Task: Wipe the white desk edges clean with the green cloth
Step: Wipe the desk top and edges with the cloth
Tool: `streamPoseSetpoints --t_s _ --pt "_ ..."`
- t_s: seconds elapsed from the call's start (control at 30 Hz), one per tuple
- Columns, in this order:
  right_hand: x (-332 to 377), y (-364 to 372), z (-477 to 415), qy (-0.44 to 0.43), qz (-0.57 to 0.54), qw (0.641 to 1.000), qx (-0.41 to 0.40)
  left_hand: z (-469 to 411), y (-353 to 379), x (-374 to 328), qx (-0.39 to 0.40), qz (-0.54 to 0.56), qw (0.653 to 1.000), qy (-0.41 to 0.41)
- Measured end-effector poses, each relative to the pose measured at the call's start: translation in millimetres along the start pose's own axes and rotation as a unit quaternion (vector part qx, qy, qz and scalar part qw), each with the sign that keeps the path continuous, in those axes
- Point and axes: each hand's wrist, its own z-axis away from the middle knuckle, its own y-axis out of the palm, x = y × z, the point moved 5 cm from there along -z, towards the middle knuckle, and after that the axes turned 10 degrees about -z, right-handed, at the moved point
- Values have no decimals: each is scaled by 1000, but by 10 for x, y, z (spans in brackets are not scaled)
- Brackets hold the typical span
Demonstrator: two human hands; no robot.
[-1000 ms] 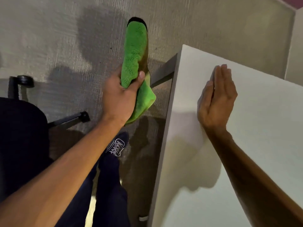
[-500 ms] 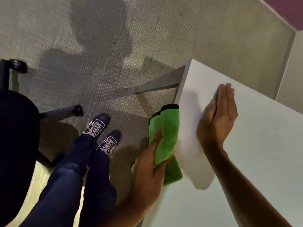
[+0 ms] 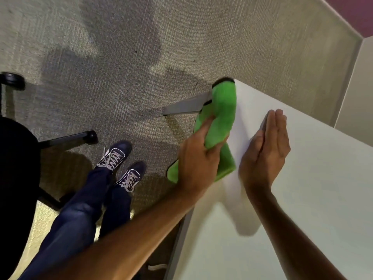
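1. Desk [image 3: 302,199]: white top, filling the lower right of the view. Its left edge runs from the bottom centre up to the far corner, which is covered by the cloth.
2. Cloth [image 3: 224,110]: green with a dark trim, folded into a long pad. It lies along the desk's left edge, draped over it; the upper end sits at the far corner, the lower end hangs out below the left hand.
3. Left hand [image 3: 198,160]: closed around the middle of the cloth, thumb on top, fingers wrapped under. The forearm reaches in from the lower left.
4. Right hand [image 3: 266,150]: flat and open, fingers together, palm down on the desk top, just beside the cloth but apart from it. It holds nothing.
5. Desk leg [image 3: 187,107]: grey bar showing under the far corner, its upper end hidden behind the cloth.
6. Carpet [image 3: 121,57]: beige-grey, ribbed, with soft shadows across it.
7. Shoes [image 3: 121,164]: a dark pair with white laces, side by side on the carpet; dark trousers above them.
8. Chair [image 3: 18,168]: black, at the left edge; one base arm with what looks like a castor, blurred, points toward the shoes.
9. Wall [image 3: 355,93]: pale panel at the upper right, behind the desk.
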Motion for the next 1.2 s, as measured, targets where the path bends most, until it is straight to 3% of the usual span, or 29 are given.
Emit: streamPoseSetpoints --t_s 0.27,0.47,0.7,0.9,1.07,1.2 --pt "43 -8 -19 38 -9 999 9 -536 94 -264 -45 -15 998 53" --pt "70 -6 -25 34 -11 999 8 17 -12 39 16 -30 996 87" --pt "54 -1 3 16 15 1000 7 873 -203 523 59 -89 994 35" --pt "16 7 7 2 4 1000 4 447 -104 197 29 -51 997 56" --pt "18 6 4 -8 -4 1000 4 -304 45 -237 -49 -60 991 106" --pt "13 6 4 -10 0 1000 4 -617 121 -367 -62 -79 987 128"
